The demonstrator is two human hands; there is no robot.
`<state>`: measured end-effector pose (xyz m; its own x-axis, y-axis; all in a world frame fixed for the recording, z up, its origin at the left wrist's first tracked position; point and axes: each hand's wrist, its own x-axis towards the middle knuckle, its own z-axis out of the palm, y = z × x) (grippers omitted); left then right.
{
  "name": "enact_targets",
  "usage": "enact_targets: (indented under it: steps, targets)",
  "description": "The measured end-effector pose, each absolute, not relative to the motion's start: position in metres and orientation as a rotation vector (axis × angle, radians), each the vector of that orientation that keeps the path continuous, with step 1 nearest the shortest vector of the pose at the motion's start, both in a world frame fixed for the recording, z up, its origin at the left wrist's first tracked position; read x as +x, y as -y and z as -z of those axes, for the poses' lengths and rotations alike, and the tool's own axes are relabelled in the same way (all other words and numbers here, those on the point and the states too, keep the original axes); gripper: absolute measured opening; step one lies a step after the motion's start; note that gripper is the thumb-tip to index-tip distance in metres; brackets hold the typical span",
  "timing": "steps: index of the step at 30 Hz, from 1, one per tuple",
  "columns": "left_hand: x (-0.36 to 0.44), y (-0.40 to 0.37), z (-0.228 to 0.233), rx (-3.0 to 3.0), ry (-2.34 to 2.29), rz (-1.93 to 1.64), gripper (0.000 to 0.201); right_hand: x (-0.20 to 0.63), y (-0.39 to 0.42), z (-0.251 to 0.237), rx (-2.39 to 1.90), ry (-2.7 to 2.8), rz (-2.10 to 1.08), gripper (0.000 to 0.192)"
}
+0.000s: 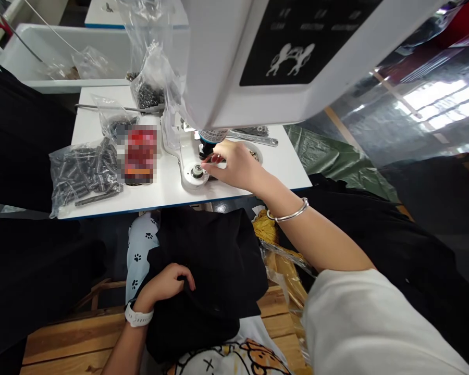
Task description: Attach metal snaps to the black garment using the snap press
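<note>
My right hand [236,164] reaches in under the head of a white press machine [219,67]. Its thumb and fingertips are pinched together just beside the round lower die [197,171], below the black upper punch [206,150]. Whatever is between those fingertips is too small to make out. Down on my lap, my left hand [170,284] is curled onto a piece of black cloth [214,255], its fingertips partly sunk in the folds.
A bag of dark springs [86,169] lies at the table's left, beside a blurred red item [140,153]. Another bag of small dark parts [150,96] stands behind. A metal wrench-like bar [254,138] lies right. Beyond is a white bin [113,44].
</note>
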<state>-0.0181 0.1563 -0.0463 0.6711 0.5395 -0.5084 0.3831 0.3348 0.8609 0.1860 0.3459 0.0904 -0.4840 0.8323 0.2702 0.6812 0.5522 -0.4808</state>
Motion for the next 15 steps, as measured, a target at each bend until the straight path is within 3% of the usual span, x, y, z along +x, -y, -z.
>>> enact_targets:
  steps: [15]
  targets:
    - [-0.0192,-0.1603,0.0481,1.263,-0.86,-0.12,0.037,0.1773,-0.3453,-0.0862,-1.338,2.377,-0.352,0.01]
